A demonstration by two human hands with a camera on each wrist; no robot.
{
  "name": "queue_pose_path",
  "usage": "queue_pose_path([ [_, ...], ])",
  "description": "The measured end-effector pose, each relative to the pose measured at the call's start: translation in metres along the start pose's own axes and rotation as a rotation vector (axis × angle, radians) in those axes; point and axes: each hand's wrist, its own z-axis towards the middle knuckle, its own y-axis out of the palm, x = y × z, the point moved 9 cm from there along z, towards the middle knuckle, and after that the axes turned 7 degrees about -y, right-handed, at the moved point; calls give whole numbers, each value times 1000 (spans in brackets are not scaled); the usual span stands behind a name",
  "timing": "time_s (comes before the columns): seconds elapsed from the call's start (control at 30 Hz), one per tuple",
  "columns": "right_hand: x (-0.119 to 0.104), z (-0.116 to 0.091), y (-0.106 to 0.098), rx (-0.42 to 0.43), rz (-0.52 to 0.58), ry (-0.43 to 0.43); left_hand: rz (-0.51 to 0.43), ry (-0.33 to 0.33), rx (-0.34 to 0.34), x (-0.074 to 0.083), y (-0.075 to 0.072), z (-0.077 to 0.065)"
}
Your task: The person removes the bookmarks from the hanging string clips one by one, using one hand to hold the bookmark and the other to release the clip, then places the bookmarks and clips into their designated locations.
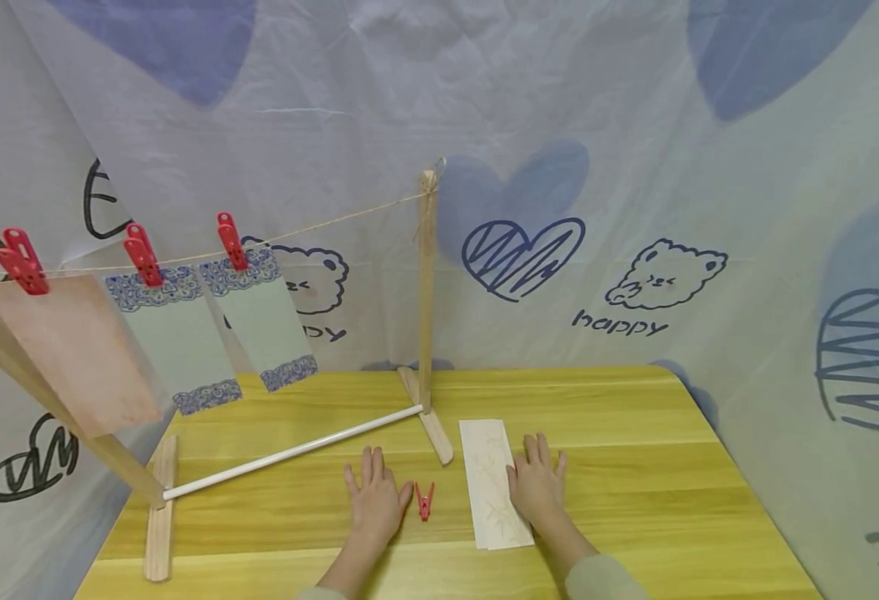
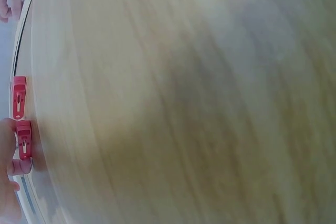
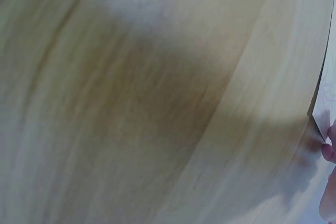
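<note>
My left hand (image 1: 376, 502) rests on the wooden table with its fingers spread, thumb close to a red clothespin (image 1: 424, 505) lying there. In the left wrist view, two red clip parts (image 2: 24, 139) line up near the fingertips; I cannot tell whether they belong to one clothespin. To the right lies a pale paper strip (image 1: 490, 487) with a faint pattern; its offset edges suggest stacked sheets. My right hand (image 1: 540, 490) touches the strip's right edge with fingers extended. In the right wrist view, fingertips (image 3: 329, 152) show beside a paper corner (image 3: 326, 111).
A string (image 1: 349, 219) runs to a wooden post (image 1: 427, 292). Red clothespins (image 1: 232, 242) hold a pinkish sheet (image 1: 72, 354) and two blue-bordered sheets (image 1: 262, 321) on it. A white rod (image 1: 297, 451) joins the posts low down. Behind hangs a printed cloth (image 1: 521, 333).
</note>
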Motion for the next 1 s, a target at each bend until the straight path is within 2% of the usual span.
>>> queue_pose_path([
  [0.3, 2, 0, 2, 16, -1, 2, -3, -5, 13, -1, -1, 0],
  [0.67, 1, 1, 2, 26, 29, 8, -37, -28, -18, -4, 4, 1],
  [0.9, 3, 0, -2, 21, 72, 40, -78, -61, -75, -10, 6, 1],
  [1.0, 3, 1, -5, 38, 86, 44, -84, -61, -76, -12, 3, 1],
])
